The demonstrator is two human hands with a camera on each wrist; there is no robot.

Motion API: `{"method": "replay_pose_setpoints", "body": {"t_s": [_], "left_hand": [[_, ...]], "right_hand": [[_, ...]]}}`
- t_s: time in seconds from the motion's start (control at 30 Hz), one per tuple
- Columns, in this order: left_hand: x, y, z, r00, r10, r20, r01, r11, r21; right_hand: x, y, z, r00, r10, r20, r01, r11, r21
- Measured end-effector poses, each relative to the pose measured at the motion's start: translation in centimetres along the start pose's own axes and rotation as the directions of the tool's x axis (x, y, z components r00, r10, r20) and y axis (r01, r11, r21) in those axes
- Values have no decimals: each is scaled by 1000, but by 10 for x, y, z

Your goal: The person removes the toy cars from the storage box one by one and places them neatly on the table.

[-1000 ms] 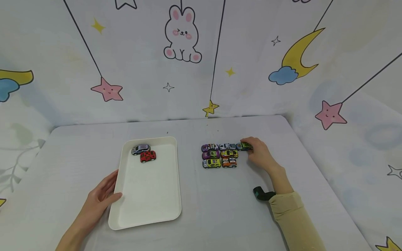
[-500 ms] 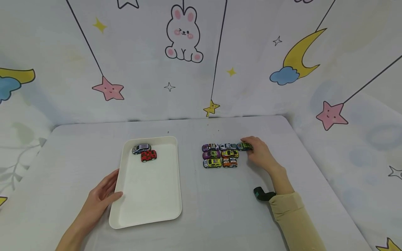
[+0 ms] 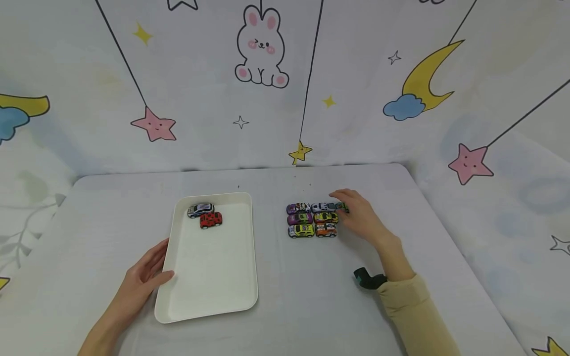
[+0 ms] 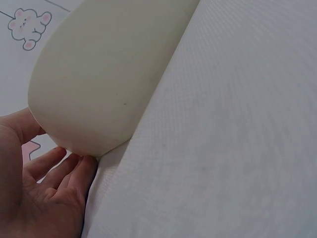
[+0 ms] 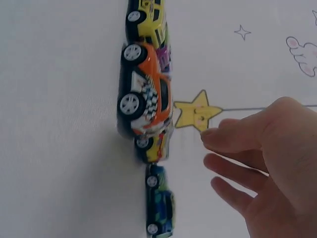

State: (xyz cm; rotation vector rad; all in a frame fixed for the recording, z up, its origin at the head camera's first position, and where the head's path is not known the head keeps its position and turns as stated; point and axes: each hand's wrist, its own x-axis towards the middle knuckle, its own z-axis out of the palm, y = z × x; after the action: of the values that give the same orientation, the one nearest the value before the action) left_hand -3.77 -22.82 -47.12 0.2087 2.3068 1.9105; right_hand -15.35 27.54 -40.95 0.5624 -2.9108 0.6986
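Observation:
At the left edge of the white tray [image 3: 206, 277], my left hand [image 3: 140, 282] holds the rim, thumb over it and fingers along the outer wall [image 4: 99, 89]. A silver-grey toy car [image 3: 200, 210] and a red toy car [image 3: 211, 220] sit in the tray's far left part. My right hand [image 3: 360, 217] hovers over the right end of the toy-car group with nothing in its fingers. It partly hides the green toy car [image 3: 342, 207] in the head view. In the right wrist view, the hand [image 5: 247, 163] is apart from the green-blue car [image 5: 161, 206].
Left of the green car stand a white car [image 3: 321, 207] and a purple-white car [image 3: 297, 208]. Nearer are purple [image 3: 299, 218], yellow-red [image 3: 326, 217], yellow [image 3: 300, 231] and orange [image 3: 326, 230] cars. The white-covered table [image 3: 303, 296] meets a patterned backdrop [image 3: 200, 89].
My right hand has let go of the green car and moved slightly up and to the left. The green car stays at the row's end. My left hand keeps its place on the tray.

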Motion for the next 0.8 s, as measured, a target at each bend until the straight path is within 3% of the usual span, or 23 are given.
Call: {"method": "replay_pose_setpoints", "body": {"t_s": [0.4,0.8], "left_hand": [[1,0,-1,1000,11,5,-11,1000,-2],[-1,0,0,1000,13,2,-13,1000,-15]], "right_hand": [[10,-61,19,982,-188,5,187,975,117],[40,-125,44,953,-267,142,250,960,128]]}}
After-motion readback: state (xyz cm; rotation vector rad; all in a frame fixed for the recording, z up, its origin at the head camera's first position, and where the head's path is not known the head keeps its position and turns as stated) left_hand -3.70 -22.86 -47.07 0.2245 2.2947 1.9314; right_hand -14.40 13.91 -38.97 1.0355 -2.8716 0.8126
